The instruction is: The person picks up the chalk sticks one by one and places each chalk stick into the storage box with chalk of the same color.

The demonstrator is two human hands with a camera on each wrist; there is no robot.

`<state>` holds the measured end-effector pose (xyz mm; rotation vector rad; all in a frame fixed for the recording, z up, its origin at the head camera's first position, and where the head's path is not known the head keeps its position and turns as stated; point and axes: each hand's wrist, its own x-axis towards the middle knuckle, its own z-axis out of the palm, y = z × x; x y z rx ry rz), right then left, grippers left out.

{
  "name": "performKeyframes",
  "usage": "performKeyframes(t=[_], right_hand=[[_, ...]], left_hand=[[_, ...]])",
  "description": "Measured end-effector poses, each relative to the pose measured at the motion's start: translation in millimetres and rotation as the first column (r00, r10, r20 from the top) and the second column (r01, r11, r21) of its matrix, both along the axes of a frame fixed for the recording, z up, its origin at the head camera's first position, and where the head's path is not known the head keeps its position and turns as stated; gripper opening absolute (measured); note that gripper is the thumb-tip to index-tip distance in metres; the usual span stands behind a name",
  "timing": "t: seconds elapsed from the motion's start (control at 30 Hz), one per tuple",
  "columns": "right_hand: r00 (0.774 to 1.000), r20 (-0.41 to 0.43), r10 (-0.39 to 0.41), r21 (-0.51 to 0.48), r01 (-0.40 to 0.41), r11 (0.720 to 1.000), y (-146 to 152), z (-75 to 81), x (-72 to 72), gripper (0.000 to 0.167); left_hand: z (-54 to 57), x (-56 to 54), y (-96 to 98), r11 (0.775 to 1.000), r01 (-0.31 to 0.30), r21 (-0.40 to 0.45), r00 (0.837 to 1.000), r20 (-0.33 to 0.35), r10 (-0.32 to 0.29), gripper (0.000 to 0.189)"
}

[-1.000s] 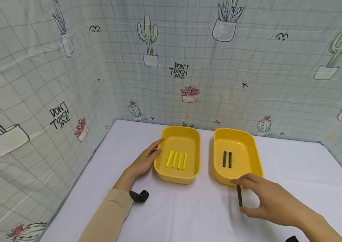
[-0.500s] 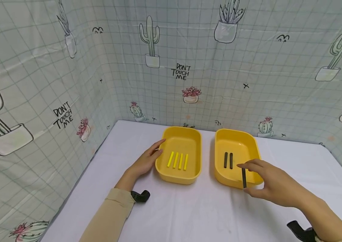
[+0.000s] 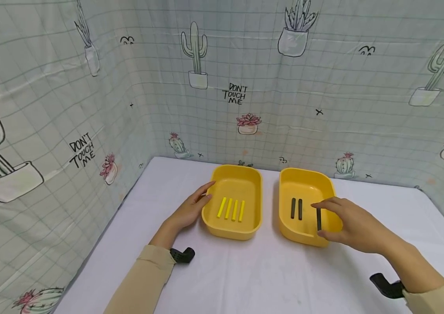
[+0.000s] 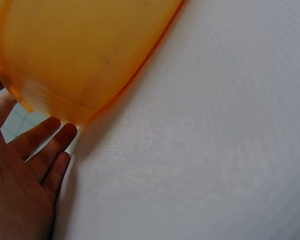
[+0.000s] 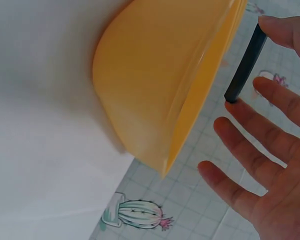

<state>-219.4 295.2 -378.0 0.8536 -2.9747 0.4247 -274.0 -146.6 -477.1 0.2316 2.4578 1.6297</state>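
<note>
My right hand [image 3: 357, 224] pinches a short black stick [image 3: 318, 219] by its two ends, over the right part of the right yellow tray [image 3: 304, 239]. In the right wrist view the thumb presses one end of the black stick [image 5: 245, 64] and a fingertip the other, with the other fingers spread. Two more black sticks [image 3: 296, 209] lie side by side in that tray. My left hand [image 3: 184, 214] rests against the left side of the other yellow tray [image 3: 231, 234], its fingers fairly straight along the wall. Several yellow sticks [image 3: 231, 209] lie in a row inside it.
A white cloth [image 3: 245, 274] covers the table. A narrow gap separates the two trays. Behind and to the left hangs a gridded curtain [image 3: 147, 87] printed with cacti. Black straps with a projecting piece [image 3: 182, 255] sit on both wrists.
My right hand has moved forward from the right tray's near edge to over its inside, carrying the black stick. The left hand stays at the left tray.
</note>
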Motion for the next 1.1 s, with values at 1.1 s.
performKeyframes(t=[1.1], right_hand=[[0.982,0.180,-0.065,-0.011,0.068,0.998,8.1,-40.4,-63.0,0.065]], left_hand=[[-2.7,0.4,-0.8,1.000,0.002,-0.006,1.000,-0.002,-0.002,0.048]])
